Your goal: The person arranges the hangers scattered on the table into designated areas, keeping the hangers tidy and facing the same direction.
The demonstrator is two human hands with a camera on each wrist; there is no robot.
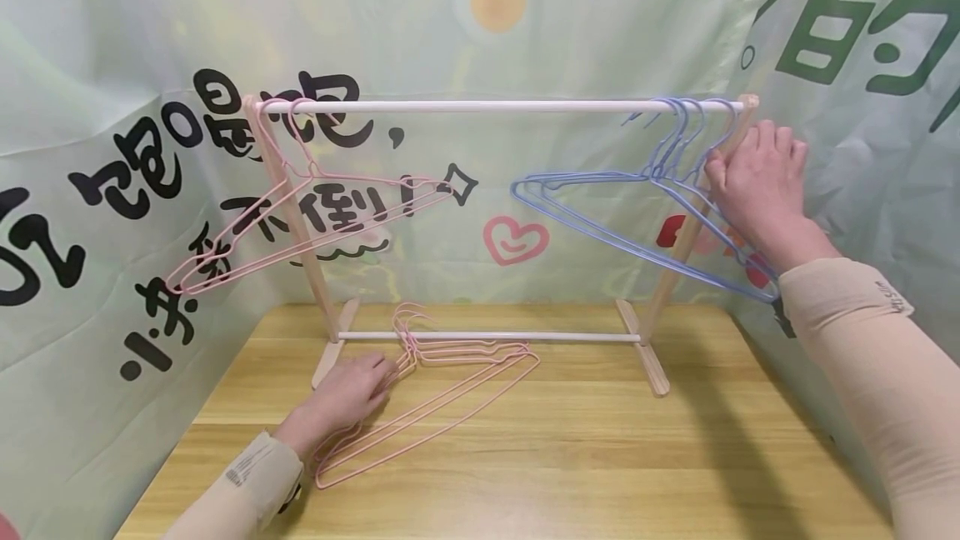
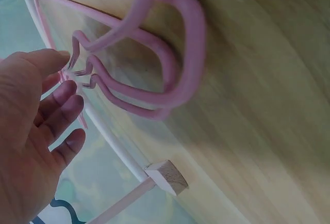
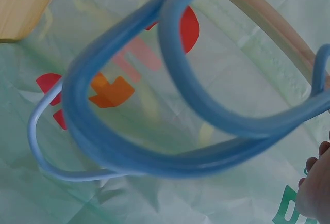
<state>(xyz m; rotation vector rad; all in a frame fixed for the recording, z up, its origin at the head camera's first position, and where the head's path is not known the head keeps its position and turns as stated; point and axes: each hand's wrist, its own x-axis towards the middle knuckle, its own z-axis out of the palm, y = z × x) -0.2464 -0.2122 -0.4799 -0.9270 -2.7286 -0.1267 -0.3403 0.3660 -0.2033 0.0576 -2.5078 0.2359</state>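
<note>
Several pink clothes hangers (image 1: 442,398) lie on the table, their hooks by the rack's lower bar. My left hand (image 1: 348,394) is at their near side; in the left wrist view its thumb and loosely bent fingers (image 2: 64,92) are spread around the hanger necks, and I cannot tell whether they touch. Several blue clothes hangers (image 1: 600,177) hang near the right end of the rack's top bar. Beside the outermost one and the right post is my right hand (image 1: 761,182), fingers loosely curled. In the right wrist view that hand (image 3: 314,193) is partly cut off, apart from the blue wire (image 3: 180,164).
The rack has a white top bar (image 1: 465,107), wooden posts (image 1: 300,232) and a white lower bar (image 1: 480,336). Two pink hangers (image 1: 300,182) hang at its left end. It stands on a wooden table (image 1: 562,457), before a printed cloth backdrop (image 1: 450,40).
</note>
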